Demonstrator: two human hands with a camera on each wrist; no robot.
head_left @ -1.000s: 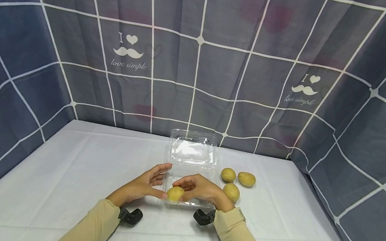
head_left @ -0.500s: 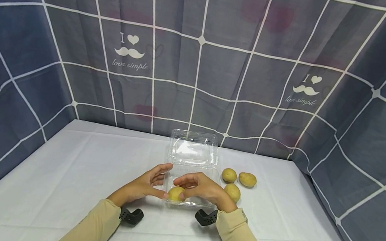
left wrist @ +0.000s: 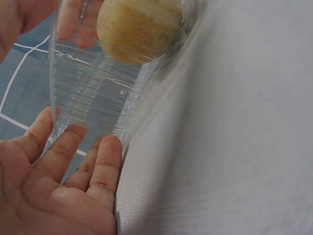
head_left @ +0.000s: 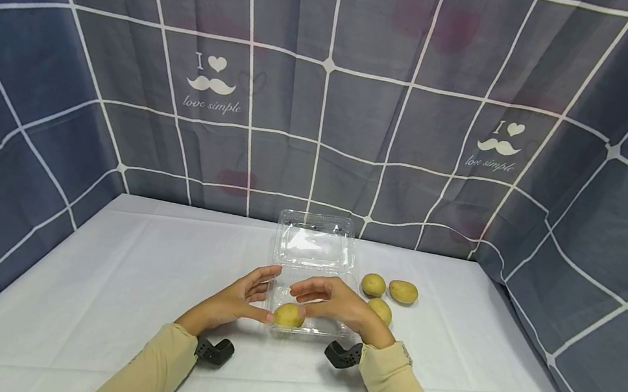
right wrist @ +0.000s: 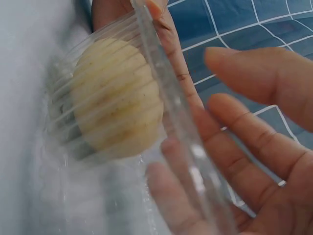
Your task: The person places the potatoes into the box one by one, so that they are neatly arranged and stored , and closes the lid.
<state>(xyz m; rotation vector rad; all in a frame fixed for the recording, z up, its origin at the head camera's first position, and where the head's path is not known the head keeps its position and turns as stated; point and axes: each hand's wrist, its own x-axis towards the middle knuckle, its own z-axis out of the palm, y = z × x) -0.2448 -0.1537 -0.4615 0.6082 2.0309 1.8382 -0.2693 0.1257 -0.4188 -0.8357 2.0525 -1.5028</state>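
A clear plastic clamshell container (head_left: 322,333) stands on the white cloth, its lid (head_left: 315,243) raised at the back. One potato (head_left: 289,316) lies in its front left corner. My left hand (head_left: 238,298) is at the container's left side, fingers extended along the ribbed wall in the left wrist view and thumb by the front corner. Over the container is my right hand (head_left: 338,307), fingers spread and holding nothing. In the right wrist view, that potato (right wrist: 117,100) shows through the clear wall, apart from the right thumb and fingertips.
Right of the container lie three more potatoes: one at the back (head_left: 373,285), one further right (head_left: 403,292) and one nearer (head_left: 380,311), partly behind my right wrist. A grey checked curtain (head_left: 271,164) hangs behind the table.
My right hand has let go of the potato, its fingers parting and moving slightly up and right. The potato stays in the container's corner. My left hand has hardly moved.
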